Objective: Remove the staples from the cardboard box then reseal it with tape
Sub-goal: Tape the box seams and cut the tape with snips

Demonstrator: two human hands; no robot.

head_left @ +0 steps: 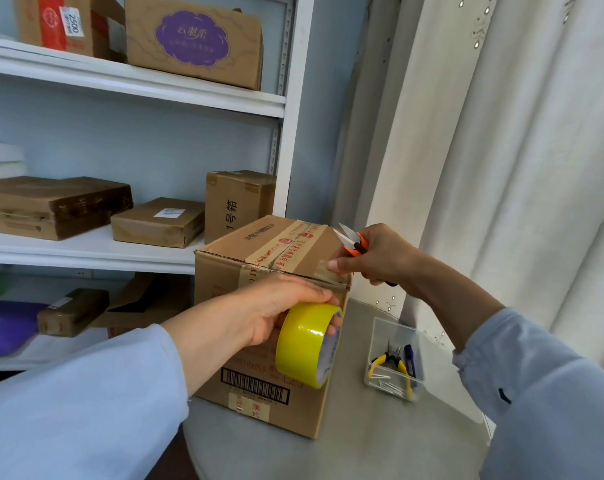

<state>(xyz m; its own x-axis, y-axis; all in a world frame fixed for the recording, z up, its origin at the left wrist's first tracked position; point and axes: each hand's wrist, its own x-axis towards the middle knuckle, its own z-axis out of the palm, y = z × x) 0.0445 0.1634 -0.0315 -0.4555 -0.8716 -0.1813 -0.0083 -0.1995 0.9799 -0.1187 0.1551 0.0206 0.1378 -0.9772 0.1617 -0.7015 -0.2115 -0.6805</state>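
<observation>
A brown cardboard box with a barcode stands on a grey round table, its top flaps closed under printed tape. My left hand grips a yellow tape roll against the box's front, just below the near top edge. A strip of clear tape runs from the roll up over that edge. My right hand holds small orange snips, blades pointing up and left, while its fingertip presses the tape at the box's top right corner.
A clear plastic tray on the table to the right holds yellow-handled pliers and loose staples. White shelves with several cardboard boxes stand behind and left. A white curtain hangs on the right.
</observation>
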